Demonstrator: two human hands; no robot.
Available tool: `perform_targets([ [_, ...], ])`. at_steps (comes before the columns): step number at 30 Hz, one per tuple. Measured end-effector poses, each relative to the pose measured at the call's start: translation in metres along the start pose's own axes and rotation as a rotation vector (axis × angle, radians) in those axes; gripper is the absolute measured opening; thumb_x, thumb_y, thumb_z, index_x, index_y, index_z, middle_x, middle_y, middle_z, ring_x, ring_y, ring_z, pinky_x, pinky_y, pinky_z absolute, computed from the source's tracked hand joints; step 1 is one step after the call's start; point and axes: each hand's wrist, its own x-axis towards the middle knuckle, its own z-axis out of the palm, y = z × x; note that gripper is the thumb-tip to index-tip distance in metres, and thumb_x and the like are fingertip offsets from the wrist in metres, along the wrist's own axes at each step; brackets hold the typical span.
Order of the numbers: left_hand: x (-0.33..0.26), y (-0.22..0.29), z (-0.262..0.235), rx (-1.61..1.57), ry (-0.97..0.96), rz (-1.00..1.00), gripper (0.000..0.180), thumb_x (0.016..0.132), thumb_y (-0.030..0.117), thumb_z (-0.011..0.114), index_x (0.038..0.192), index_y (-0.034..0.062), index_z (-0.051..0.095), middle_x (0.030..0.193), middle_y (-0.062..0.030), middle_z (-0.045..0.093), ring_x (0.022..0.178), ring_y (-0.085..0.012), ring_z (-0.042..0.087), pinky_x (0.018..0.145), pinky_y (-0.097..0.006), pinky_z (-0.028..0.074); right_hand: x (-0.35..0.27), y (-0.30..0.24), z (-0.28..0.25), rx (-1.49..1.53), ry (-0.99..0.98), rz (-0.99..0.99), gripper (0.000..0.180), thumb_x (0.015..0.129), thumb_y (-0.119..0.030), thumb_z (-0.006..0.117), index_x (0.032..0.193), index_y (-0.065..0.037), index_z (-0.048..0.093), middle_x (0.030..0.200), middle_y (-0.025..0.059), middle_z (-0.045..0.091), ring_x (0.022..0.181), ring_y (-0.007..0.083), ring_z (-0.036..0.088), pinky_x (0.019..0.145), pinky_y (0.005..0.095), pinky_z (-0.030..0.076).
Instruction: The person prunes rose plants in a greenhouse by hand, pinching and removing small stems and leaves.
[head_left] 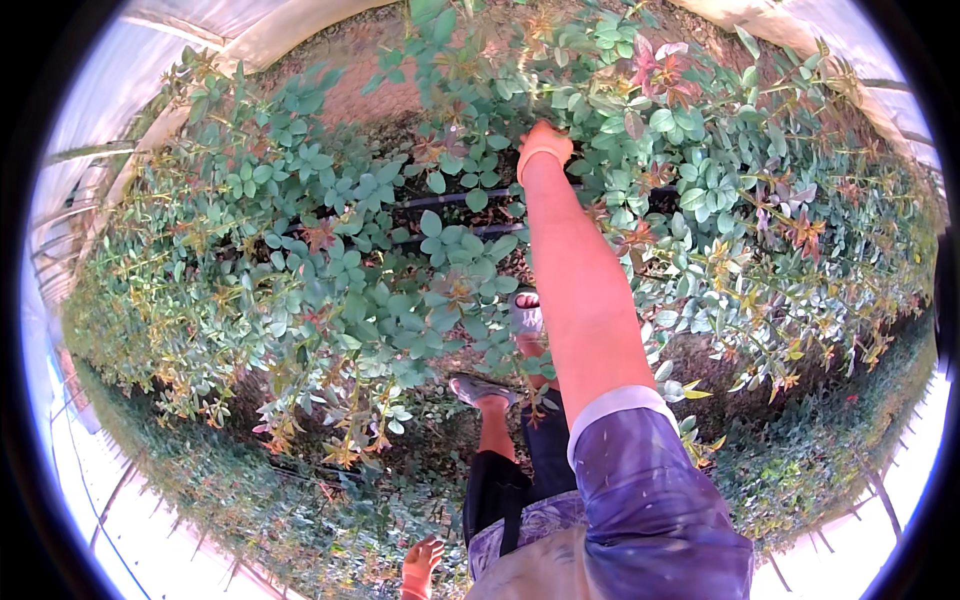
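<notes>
My right hand (546,146) reaches far forward on a stretched arm, in among the leaves of a rose bush (605,115). Its fingers look curled closed, and whatever they grip is hidden behind the hand and foliage. A paler orange band, perhaps a glove cuff, circles that wrist. Low in the picture, my left hand (423,555) hangs by my side, away from the near plants. Its fingers are loosely bent and apart, with nothing seen in them.
Leafy bushes (345,275) with green and reddish shoots spread on both sides. Dark pipes (460,197) run along the bed beneath them. My sandalled feet (480,390) stand between plant rows. Another row (230,500) lies behind me. Pale sheeting (90,90) curves around the edges.
</notes>
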Motion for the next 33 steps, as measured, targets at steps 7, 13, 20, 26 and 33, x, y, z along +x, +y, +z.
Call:
perform_targets([
  [7, 0.0, 0.036, 0.008, 0.053, -0.002, 0.077, 0.036, 0.1, 0.028, 0.057, 0.128, 0.005, 0.059, 0.119, -0.0129, 0.069, 0.112, -0.0256, 0.066, 0.094, -0.038, 0.05, -0.039, 0.015, -0.003, 0.013, 0.049, -0.311, 0.026, 0.09, -0.023, 0.064, 0.102, 0.0, 0.065, 0.095, 0.0165, 0.071, 0.081, 0.0323, 0.068, 0.076, 0.0414, 0.052],
  [13, -0.011, 0.047, 0.013, 0.034, 0.036, 0.091, 0.034, 0.1, 0.026, 0.057, 0.126, 0.0037, 0.061, 0.114, -0.0117, 0.07, 0.107, -0.0236, 0.067, 0.091, -0.037, 0.052, -0.09, -0.005, -0.003, -0.443, -0.263, -0.921, 0.031, 0.089, -0.023, 0.063, 0.113, -0.003, 0.065, 0.104, 0.0182, 0.068, 0.095, 0.0378, 0.066, 0.084, 0.0451, 0.052],
  [20, 0.007, 0.035, 0.003, -0.029, -0.024, 0.084, 0.034, 0.101, 0.017, 0.049, 0.132, 0.0057, 0.055, 0.124, -0.0114, 0.064, 0.111, -0.0223, 0.064, 0.091, -0.034, 0.052, -0.063, -0.046, 0.045, -0.914, -0.241, -0.759, 0.052, 0.085, -0.047, 0.065, 0.121, -0.01, 0.066, 0.103, 0.0172, 0.071, 0.097, 0.0357, 0.068, 0.082, 0.0455, 0.055],
  [26, 0.004, 0.015, 0.025, -0.086, -0.016, 0.145, 0.033, 0.1, 0.025, 0.055, 0.124, 0.0036, 0.062, 0.113, -0.0109, 0.071, 0.103, -0.0221, 0.068, 0.087, -0.034, 0.054, -0.064, -0.029, 0.046, -0.691, -0.013, -0.688, 0.047, 0.09, -0.049, 0.053, 0.103, -0.006, 0.068, 0.092, 0.0208, 0.071, 0.085, 0.0409, 0.068, 0.076, 0.0471, 0.055],
  [33, 0.011, -0.009, 0.033, -0.175, -0.028, 0.091, 0.036, 0.101, 0.027, 0.056, 0.128, 0.0036, 0.061, 0.115, -0.0111, 0.07, 0.104, -0.0223, 0.068, 0.088, -0.033, 0.053, -0.037, 0.0, 0.049, -0.362, -0.024, -0.52, 0.029, 0.098, -0.035, 0.057, 0.1, -0.007, 0.063, 0.079, 0.0069, 0.07, 0.064, 0.0252, 0.066, 0.058, 0.0362, 0.052],
])
